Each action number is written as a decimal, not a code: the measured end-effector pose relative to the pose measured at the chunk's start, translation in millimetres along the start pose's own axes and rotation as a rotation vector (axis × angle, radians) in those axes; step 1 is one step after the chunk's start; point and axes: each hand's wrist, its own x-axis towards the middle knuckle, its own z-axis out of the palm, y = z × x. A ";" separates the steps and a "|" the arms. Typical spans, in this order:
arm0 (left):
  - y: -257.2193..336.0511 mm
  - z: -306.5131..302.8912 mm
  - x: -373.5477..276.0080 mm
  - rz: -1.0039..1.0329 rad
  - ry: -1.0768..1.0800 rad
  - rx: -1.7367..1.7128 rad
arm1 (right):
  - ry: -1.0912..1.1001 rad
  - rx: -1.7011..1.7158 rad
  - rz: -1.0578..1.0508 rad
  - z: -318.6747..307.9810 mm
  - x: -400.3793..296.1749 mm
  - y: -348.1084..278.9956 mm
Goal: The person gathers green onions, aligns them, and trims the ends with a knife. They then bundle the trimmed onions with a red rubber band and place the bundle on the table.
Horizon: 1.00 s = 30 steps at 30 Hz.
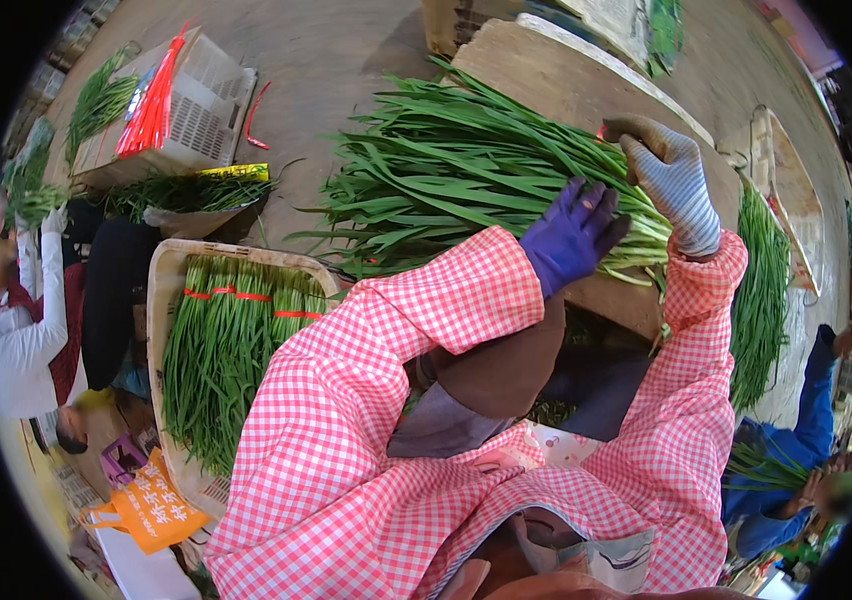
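Observation:
A large heap of garlic chives lies across a worn board, leaves to the left and pale stalk ends to the right. My left hand, in a purple glove, rests on top of the stalks with fingers slightly spread. At the far side of the stalks is my right hand, in a grey-and-white striped glove. Its thumb and bent index finger pinch a red tie strip, of which only a small bit shows. Whatever lies under the right fingers is hidden.
A plastic crate at left holds several bunches tied in red. Red strips drape over an upturned crate. More chives lie at right. An orange bag sits lower left. Co-workers work at both sides.

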 end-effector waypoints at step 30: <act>-8.9 -42.8 29.4 0.160 -0.462 0.092 | -0.027 -0.521 -0.033 10.4 -128.5 117.6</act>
